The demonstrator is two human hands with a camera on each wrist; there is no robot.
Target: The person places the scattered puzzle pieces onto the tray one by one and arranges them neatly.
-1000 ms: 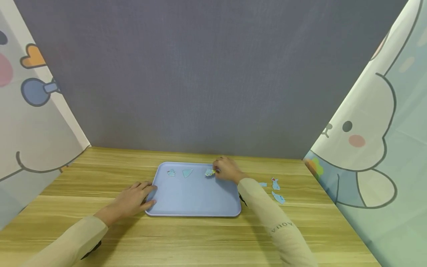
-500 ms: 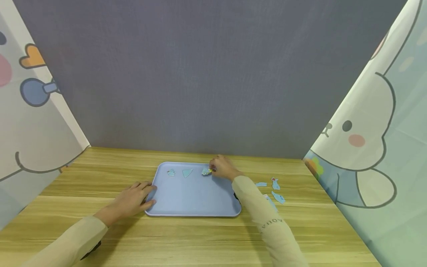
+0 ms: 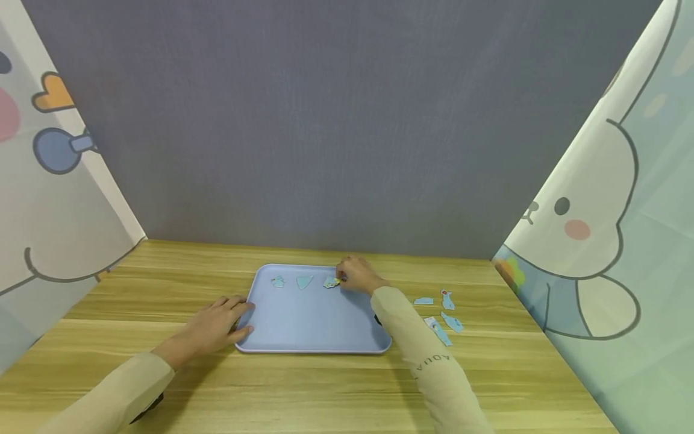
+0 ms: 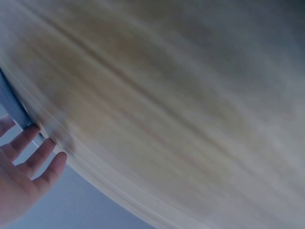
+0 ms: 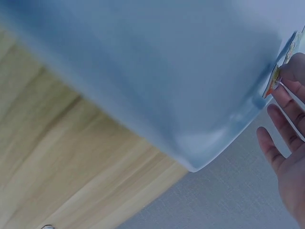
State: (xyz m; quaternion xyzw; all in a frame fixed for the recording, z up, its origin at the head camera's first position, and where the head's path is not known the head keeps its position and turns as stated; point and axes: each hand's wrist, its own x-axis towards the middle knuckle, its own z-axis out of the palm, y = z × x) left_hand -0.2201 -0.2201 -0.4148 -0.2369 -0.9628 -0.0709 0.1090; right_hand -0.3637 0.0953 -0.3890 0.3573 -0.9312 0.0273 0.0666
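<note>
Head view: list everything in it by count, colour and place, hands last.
Tray: one, pale blue, on the table.
Table: one, yellow-brown, under the tray.
Loose tray pieces: two, light blue, far side, left half.
Fingertip piece: at least one, light blue and yellow, tray's far side.
Table pieces: four, mostly light blue, right of tray.
Back panel: one, dark grey, behind table.
Cartoon panels: two, multicoloured, left and right.
Sleeves: two, cream, forearms.
Left hand: one, tray's left edge.
Right hand: one, pinching the fingertip piece.
</note>
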